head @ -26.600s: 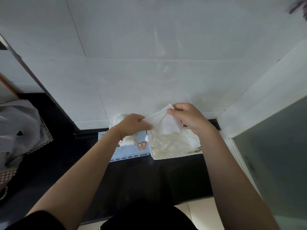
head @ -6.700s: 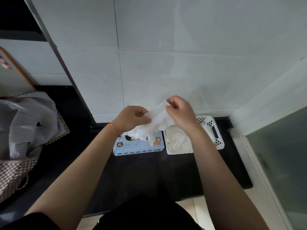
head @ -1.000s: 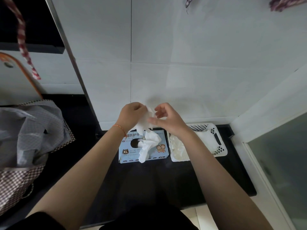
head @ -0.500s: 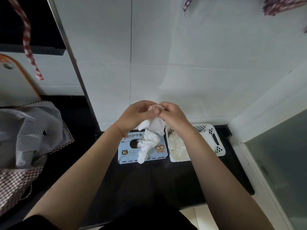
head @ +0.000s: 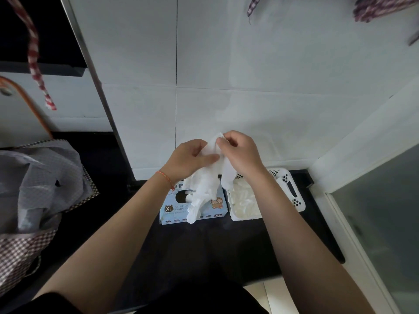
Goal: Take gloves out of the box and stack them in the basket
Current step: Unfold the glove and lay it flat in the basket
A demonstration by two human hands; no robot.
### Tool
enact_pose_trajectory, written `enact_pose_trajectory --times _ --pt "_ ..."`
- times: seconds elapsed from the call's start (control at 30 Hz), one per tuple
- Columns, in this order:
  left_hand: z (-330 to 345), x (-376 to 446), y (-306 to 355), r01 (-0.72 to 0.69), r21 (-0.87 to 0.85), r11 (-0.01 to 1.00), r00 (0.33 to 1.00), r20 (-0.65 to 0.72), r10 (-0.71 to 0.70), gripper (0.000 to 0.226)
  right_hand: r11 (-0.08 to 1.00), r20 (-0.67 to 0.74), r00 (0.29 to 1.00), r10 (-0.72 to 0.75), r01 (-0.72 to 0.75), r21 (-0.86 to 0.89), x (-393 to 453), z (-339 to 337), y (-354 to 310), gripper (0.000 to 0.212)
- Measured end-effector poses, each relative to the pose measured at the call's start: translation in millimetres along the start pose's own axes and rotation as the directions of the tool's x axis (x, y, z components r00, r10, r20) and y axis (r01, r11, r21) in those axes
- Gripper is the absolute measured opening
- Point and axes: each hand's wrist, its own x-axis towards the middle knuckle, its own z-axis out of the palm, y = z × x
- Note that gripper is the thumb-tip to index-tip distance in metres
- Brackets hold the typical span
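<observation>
A light blue glove box [head: 172, 210] marked XL lies on the black counter against the white wall. To its right stands a white perforated basket [head: 291, 196] holding a pile of white gloves [head: 243, 201]. Above the box, my left hand [head: 188, 159] and my right hand [head: 240, 152] both pinch the cuff of one white glove [head: 204, 189]. The glove hangs down over the box's top opening, its fingers reaching the box's front edge.
A grey cloth in a checked bag [head: 34, 189] sits at the left. A red-and-white checked strap [head: 36, 57] hangs at the upper left. A frosted glass panel [head: 383, 211] and white frame close off the right. The black counter [head: 204, 250] runs in front of the box.
Both hands have lifted slightly and spread the glove's cuff apart. The glove now hangs straighter over the box than half a second ago.
</observation>
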Motion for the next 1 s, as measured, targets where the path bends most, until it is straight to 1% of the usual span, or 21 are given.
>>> enact_pose_trajectory --times 0.07,0.17,0.27,0.37,0.43,0.5,0.57,0.63,0.67,0.7,0.77,0.9,1.0 --pt "4 3 -3 -0.033 0.117 0.993 0.999 0.013 0.032 0.022 0.999 -0.013 0.999 -0.046 0.046 -0.016 -1 1 -1 0.03" --pt "5 6 -11 -0.018 0.167 0.986 0.999 0.041 0.011 0.027 0.996 -0.076 0.994 -0.079 0.077 -0.035 -1 -1 -2 0.025" --pt "7 9 -22 0.036 0.147 0.988 0.998 0.047 -0.044 0.033 0.995 -0.16 0.982 -0.1 0.096 -0.032 1 -9 -1 0.016" --pt "14 11 -25 0.104 0.047 0.993 0.993 0.043 -0.106 0.043 0.996 -0.209 0.974 -0.087 0.077 -0.055 5 -21 7 0.014" --pt "19 15 -27 0.142 -0.02 0.99 0.988 0.063 -0.14 0.045 0.998 -0.234 0.971 -0.046 0.036 -0.047 7 -30 16 0.015" --pt "21 19 -32 0.166 -0.087 0.982 0.981 0.114 -0.156 0.045 0.999 -0.23 0.973 0.01 -0.019 -0.037 8 -39 27 0.016" --pt "26 24 -38 0.214 -0.121 0.969 0.964 0.185 -0.19 0.045 0.993 -0.17 0.979 0.11 -0.117 -0.029 10 -49 42 0.019" --pt "30 28 -43 0.263 -0.115 0.958 0.945 0.231 -0.231 0.03 0.972 -0.09 0.968 0.234 -0.234 0.02 9 -56 59 0.02" --pt "35 32 -45 0.281 -0.087 0.956 0.933 0.256 -0.251 0.023 0.954 -0.063 0.952 0.299 -0.296 0.058 9 -62 71 0.02" --pt "39 36 -45 0.286 -0.049 0.957 0.926 0.271 -0.263 0.02 0.934 -0.044 0.935 0.352 -0.347 0.085 9 -66 83 0.019" --pt "53 44 -46 0.299 0.058 0.952 0.909 0.286 -0.303 0.026 0.899 -0.025 0.902 0.431 -0.427 0.095 8 -72 111 0.018" --pt "96 66 -67 0.292 0.31 0.905 0.878 0.287 -0.382 0.03 0.836 -0.017 0.837 0.547 -0.547 -0.041 5 -74 175 0.014" --pt "129 83 -77 0.276 0.409 0.87 0.874 0.269 -0.404 0.029 0.826 -0.016 0.831 0.556 -0.554 -0.099 4 -79 218 0.018"
